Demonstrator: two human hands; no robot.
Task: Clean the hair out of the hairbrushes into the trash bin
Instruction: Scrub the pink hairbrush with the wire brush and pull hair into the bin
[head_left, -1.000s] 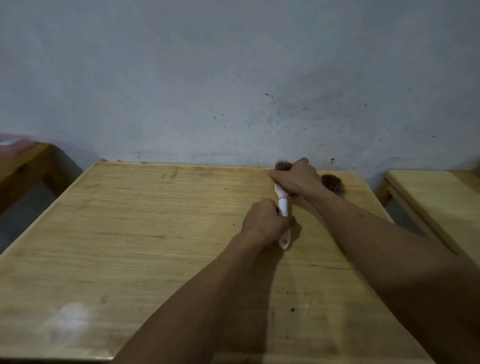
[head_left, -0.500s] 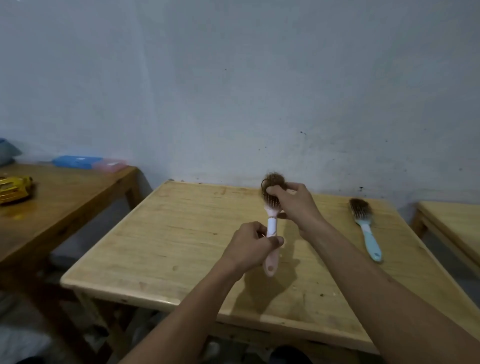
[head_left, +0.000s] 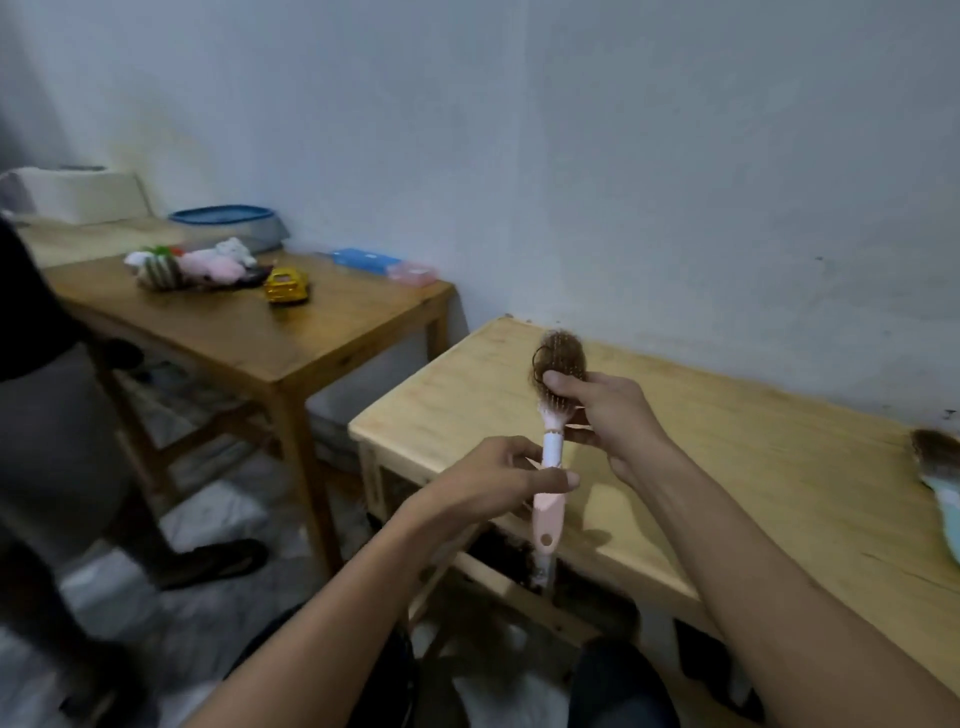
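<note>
Holding the pink hairbrush upright above the near corner of the light wooden table, the left hand pinches its handle between thumb and curled fingers. The right hand has its fingers curled on the brush head, in the clump of brown hair tangled there. A second hairbrush (blue handle, also full of hair) lies on the table at the right edge. On the darker table to the left stand a yellow toy car and some soft toys.
</note>
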